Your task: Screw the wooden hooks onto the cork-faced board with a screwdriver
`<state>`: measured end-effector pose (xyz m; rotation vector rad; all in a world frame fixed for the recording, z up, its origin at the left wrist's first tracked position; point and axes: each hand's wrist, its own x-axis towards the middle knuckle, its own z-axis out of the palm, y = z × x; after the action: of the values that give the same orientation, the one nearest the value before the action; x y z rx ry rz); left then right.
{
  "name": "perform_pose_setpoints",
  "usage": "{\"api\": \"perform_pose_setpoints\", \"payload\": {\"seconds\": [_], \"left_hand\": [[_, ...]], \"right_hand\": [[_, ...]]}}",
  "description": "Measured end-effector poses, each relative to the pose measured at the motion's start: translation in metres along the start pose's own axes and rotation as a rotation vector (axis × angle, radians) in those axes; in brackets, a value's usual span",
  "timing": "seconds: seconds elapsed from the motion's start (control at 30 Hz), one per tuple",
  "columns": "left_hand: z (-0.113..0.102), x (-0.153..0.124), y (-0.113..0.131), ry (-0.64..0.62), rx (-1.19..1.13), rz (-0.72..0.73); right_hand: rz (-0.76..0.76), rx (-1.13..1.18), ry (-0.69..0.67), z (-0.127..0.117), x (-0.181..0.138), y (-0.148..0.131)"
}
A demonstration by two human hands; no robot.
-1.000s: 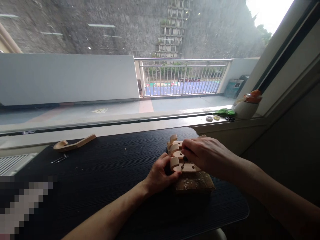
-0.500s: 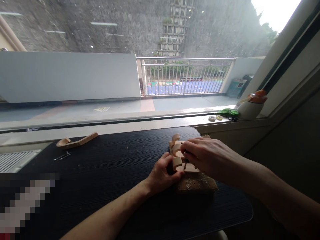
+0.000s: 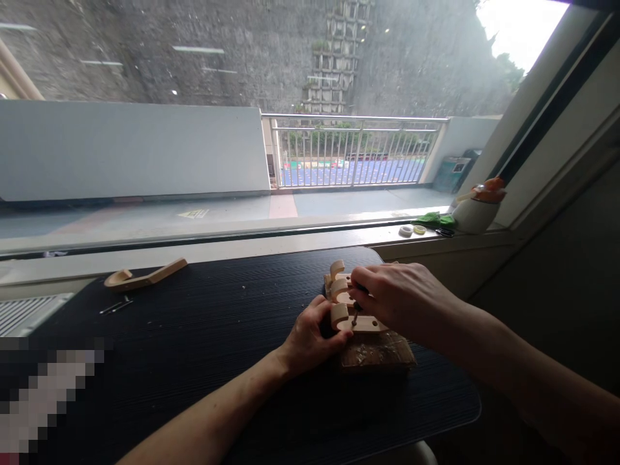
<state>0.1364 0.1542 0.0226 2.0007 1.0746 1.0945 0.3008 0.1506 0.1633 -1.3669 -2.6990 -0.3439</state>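
A wooden board (image 3: 380,352) with a shiny, rough surface lies at the right end of the dark table. Several pale wooden hooks sit in a row on it, their curled ends toward the left. My left hand (image 3: 310,332) grips the curled end of the nearest wooden hook (image 3: 369,324), thumb along its near side. In my right hand (image 3: 402,294) is a screwdriver (image 3: 357,306), tilted, its dark handle partly hidden by my fingers. The shaft points down at a spot beside the curl, where a screw head seems to sit. An open hole shows farther right on this hook.
A loose wooden hook (image 3: 155,276) lies at the table's (image 3: 208,323) far left, with several screws (image 3: 116,305) nearby. On the window sill are a white tape roll (image 3: 405,230), a yellowish roll (image 3: 419,230), a green cloth (image 3: 434,220) and a white container (image 3: 477,215).
The whole view has shifted slightly. My right hand has turned a little around the screwdriver, and the hole in the nearest hook shows more plainly. My left hand keeps its hold.
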Motion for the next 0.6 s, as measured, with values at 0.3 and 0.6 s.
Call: {"api": "perform_pose_setpoints", "payload": {"seconds": [0.3, 0.6], "left_hand": [[0.000, 0.001, -0.001, -0.006, 0.018, -0.008], [0.001, 0.001, -0.001, 0.002, 0.000, -0.013]], "right_hand": [[-0.176, 0.120, -0.046, 0.003, 0.000, 0.010], [-0.050, 0.099, 0.029, 0.015, 0.003, 0.009]]}}
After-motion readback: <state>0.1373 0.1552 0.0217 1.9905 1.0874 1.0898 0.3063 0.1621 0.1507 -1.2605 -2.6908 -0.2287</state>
